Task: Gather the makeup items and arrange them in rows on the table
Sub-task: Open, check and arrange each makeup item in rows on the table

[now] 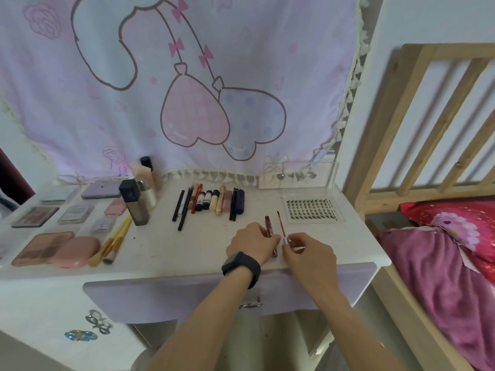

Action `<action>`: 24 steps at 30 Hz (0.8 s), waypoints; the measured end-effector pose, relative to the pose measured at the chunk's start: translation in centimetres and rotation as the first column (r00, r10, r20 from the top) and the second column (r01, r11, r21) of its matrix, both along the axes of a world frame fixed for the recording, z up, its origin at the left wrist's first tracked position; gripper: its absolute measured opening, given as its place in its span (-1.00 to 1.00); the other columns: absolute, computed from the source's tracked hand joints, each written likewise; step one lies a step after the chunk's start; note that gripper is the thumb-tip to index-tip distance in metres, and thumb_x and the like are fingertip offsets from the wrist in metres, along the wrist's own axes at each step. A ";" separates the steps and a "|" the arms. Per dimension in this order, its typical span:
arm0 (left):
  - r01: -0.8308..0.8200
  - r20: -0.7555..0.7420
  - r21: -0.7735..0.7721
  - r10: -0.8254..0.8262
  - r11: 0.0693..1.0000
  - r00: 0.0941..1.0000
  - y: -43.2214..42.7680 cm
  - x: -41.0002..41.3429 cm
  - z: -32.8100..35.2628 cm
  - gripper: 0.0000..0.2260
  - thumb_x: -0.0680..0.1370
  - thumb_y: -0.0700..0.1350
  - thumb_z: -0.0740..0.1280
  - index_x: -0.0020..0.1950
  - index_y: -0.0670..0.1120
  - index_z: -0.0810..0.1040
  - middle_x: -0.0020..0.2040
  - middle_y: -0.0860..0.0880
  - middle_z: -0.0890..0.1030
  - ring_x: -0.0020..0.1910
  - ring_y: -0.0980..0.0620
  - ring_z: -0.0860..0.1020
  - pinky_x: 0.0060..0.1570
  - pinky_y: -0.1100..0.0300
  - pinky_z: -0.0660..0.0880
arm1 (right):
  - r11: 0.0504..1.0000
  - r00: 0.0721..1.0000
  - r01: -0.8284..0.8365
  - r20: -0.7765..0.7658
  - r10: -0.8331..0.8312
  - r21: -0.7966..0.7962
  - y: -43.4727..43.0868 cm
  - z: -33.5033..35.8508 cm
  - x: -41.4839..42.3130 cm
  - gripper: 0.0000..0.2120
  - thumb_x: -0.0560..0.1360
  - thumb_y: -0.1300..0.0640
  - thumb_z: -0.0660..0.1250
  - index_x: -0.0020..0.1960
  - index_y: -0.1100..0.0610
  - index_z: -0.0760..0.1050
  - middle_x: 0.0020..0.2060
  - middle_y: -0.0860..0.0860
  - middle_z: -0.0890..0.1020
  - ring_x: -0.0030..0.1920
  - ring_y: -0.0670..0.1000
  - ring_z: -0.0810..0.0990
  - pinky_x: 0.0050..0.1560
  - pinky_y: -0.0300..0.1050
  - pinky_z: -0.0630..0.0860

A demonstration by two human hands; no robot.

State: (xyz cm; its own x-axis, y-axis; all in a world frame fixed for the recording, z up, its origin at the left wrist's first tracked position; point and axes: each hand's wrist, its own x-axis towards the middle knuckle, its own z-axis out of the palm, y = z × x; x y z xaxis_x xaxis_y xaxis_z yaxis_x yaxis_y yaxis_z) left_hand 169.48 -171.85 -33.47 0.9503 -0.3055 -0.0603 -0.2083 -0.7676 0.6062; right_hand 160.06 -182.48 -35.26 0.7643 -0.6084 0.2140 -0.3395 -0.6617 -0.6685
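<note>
My left hand (250,241), with a black watch on the wrist, grips a dark red lip gloss tube (268,225) near the table's front right. My right hand (308,251) pinches the silver end of a thin red applicator wand (281,224) that points away from me, beside the tube. A row of pencils, liners and small tubes (209,203) lies at the table's middle back. Palettes and compacts (53,247) sit in rows on the left, with two brushes (112,243) beside them. A lash tray (312,210) lies at the right back.
A tall dark-capped bottle (135,203) and other bottles (147,170) stand at the back left. A clear acrylic box (300,175) stands behind the lash tray. The white table (187,253) has a lilac drawer front (187,298). A wooden bed frame (428,116) with red bedding stands to the right.
</note>
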 end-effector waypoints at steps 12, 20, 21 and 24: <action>0.053 -0.092 -0.108 -0.064 0.993 0.994 0.8 0.6 0.5 -0.73 0.50 0.13 0.35 0.15 0.11 0.64 0.02 0.04 0.70 0.06 0.01 0.63 0.13 0.05 0.57 | 0.998 1.000 -0.019 0.004 0.019 -0.058 0.0 -0.6 0.2 -0.77 0.58 -0.06 0.35 0.16 0.02 0.64 -0.04 -0.08 0.71 -0.06 -0.06 0.66 -0.05 -0.18 0.46; 0.111 -0.104 -0.128 -0.124 0.986 0.987 0.2 0.2 0.3 -0.71 0.42 0.22 0.41 0.07 0.15 0.66 0.08 0.07 0.68 0.06 0.05 0.62 0.10 0.09 0.57 | 0.990 0.998 -0.039 0.038 0.045 -0.136 -0.8 -1.4 -0.4 -0.76 0.61 -0.08 0.31 0.14 0.01 0.65 -0.05 -0.07 0.70 -0.10 0.00 0.57 -0.12 -0.16 0.33; 0.112 -0.105 -0.130 -0.127 0.985 0.986 0.2 0.2 0.2 -0.71 0.42 0.23 0.41 0.07 0.15 0.66 0.08 0.08 0.68 0.05 0.06 0.62 0.09 0.09 0.57 | 0.991 0.998 -0.044 0.038 0.049 -0.127 -0.9 -1.5 -0.6 -0.75 0.61 -0.09 0.31 0.17 0.00 0.64 -0.03 -0.08 0.70 -0.08 -0.02 0.56 -0.10 -0.17 0.33; 0.112 -0.104 -0.129 -0.126 0.985 0.987 0.2 0.2 0.0 -0.68 0.40 0.23 0.41 0.09 0.15 0.65 0.08 0.07 0.68 0.05 0.06 0.62 0.08 0.11 0.57 | 0.992 0.996 -0.060 0.066 0.067 -0.108 -0.9 -1.8 -1.1 -0.72 0.60 -0.10 0.31 0.20 0.01 0.63 -0.01 -0.09 0.69 -0.07 -0.06 0.52 -0.06 -0.21 0.32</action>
